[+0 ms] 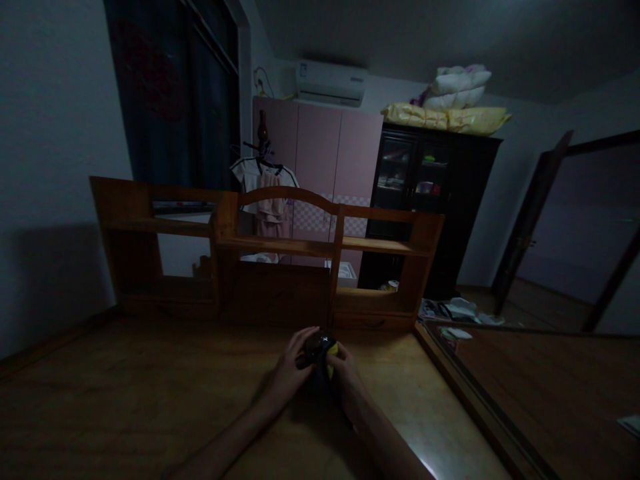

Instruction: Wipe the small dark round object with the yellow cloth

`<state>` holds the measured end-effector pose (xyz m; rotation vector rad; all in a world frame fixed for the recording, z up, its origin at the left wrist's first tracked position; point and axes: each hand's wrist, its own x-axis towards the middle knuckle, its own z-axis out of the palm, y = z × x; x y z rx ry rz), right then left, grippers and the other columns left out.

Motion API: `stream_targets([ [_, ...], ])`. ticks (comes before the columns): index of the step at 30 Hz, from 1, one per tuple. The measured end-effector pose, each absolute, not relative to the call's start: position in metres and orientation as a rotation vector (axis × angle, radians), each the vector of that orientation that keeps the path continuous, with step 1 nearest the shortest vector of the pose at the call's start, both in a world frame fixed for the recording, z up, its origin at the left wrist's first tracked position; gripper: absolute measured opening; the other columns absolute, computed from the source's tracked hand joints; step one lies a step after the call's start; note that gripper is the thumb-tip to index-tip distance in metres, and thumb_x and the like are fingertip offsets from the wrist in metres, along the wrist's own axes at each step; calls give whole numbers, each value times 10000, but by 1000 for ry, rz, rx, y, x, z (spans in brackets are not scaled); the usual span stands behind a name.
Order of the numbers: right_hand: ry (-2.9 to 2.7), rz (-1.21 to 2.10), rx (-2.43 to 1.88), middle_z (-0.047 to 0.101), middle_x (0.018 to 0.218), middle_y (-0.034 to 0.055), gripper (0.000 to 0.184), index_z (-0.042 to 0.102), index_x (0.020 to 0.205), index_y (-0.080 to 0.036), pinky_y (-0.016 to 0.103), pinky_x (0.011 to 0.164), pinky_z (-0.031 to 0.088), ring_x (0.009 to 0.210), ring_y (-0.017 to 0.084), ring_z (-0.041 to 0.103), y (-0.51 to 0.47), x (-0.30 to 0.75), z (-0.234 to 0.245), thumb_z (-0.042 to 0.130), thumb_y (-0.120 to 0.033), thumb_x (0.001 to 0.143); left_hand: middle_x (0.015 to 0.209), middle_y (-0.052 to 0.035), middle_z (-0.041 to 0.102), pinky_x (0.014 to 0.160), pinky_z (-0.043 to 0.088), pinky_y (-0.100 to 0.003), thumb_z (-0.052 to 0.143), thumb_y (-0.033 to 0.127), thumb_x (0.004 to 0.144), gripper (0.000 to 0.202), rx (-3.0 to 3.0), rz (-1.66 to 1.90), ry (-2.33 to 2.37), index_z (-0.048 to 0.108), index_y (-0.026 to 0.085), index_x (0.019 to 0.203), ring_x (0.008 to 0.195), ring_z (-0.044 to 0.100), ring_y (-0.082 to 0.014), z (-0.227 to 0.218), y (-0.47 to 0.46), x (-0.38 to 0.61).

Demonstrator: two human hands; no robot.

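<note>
Over the wooden surface in front of me, my left hand [295, 363] curls around the left side of a small dark, shiny, rounded object [320, 341]. It catches a bright glint on top; its kind is too dark to make out. My right hand [345, 373] closes on a yellow and black piece [332, 357] pressed against the object's right side. Whether that piece is a cloth or part of the object I cannot tell. Something dark hangs below, between my hands and along the right wrist. My fingers partly hide both things.
A wooden shelf unit [283, 248] stands along the surface's far edge. Behind are a pink wardrobe [315, 147], a dark cabinet [470, 200] with bedding [457, 87] on top, and hanging clothes [270, 193]. A raised wooden edge [465, 400] borders the right side; the room is dim.
</note>
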<state>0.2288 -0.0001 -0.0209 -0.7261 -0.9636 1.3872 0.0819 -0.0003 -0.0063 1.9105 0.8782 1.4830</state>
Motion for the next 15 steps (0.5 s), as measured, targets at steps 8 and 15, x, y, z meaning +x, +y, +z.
stream_targets([
  [8, -889, 1450, -619, 630, 711, -9, 290, 641, 828, -192, 229, 576, 414, 618, 148, 565, -5, 224, -13, 646, -117, 549, 1380, -45, 462, 1089, 353, -391, 608, 102, 767, 553, 2016, 1482, 897, 537, 305, 1277, 1286, 430, -222, -3, -4, 82],
  [15, -820, 1492, -539, 637, 692, -4, 266, 651, 803, -174, 248, 592, 415, 612, 152, 555, -3, 223, -13, 572, -123, 555, 1404, -40, 437, 1095, 351, -416, 591, 55, 738, 621, 2033, 1449, 864, 521, 319, 1296, 1300, 411, -227, -3, -5, 83],
])
